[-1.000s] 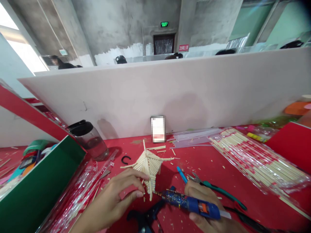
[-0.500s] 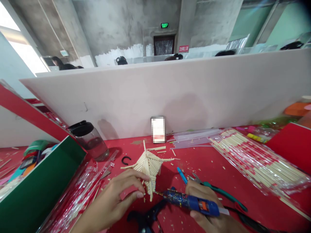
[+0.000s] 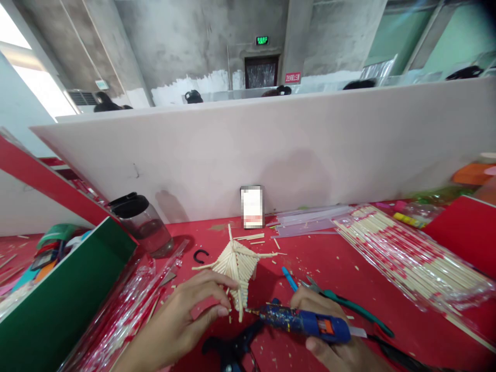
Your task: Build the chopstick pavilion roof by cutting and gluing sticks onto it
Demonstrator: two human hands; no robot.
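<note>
A small roof-like model of pale wooden sticks [image 3: 236,261] stands on the red table, longer sticks jutting from its corners. My left hand [image 3: 194,310] grips the model's near left side, index fingertip on the sticks and thumb lower down; whether a small loose stick is also between them I cannot tell. In my right hand [image 3: 329,320] is a blue hot glue gun [image 3: 302,323], fingers wrapped round it. Its nozzle points left, close to the model's near lower end. A clear glue stick pokes from the gun's rear.
Green-handled pliers [image 3: 360,307] and a blue pen [image 3: 290,279] lie beyond my right hand. A dark clamp-like tool [image 3: 232,346] lies in front. Bagged sticks [image 3: 414,253] are at right, a water bottle [image 3: 145,225] and green box [image 3: 73,294] at left. A white partition [image 3: 194,155] stands behind.
The glue gun and my right hand have shifted very slightly, the nozzle staying near the model's near end. My left hand and the model hold still.
</note>
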